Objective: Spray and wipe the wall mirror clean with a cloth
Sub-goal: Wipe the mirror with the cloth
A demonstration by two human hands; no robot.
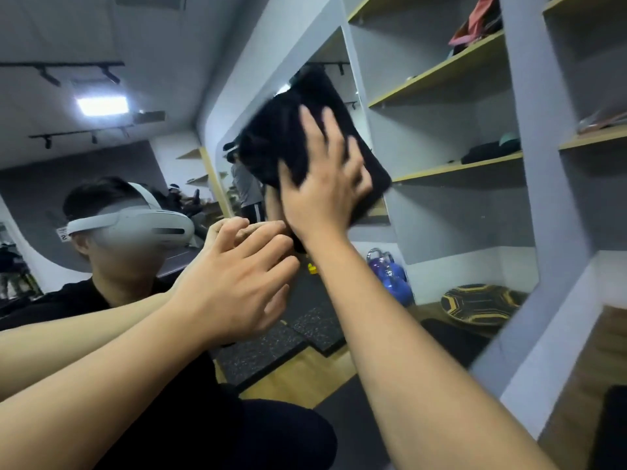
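Observation:
The wall mirror [441,225] fills most of the view and has a grey surround on its right. My right hand [325,184] is raised and spread flat over a folded black cloth [281,137], pressing it against the glass near the mirror's middle. The cloth looks blurred. My left hand [234,286] is lower and to the left, fingers apart, its fingertips touching the glass and meeting their own reflection. It holds nothing. No spray bottle is in view.
Grey shelves with wooden boards [593,137] stand right of the mirror, holding a few items. The glass reflects a person in a white headset [129,225], other people behind, a blue kettlebell [393,279], a round black-and-yellow board [478,303] and floor mats.

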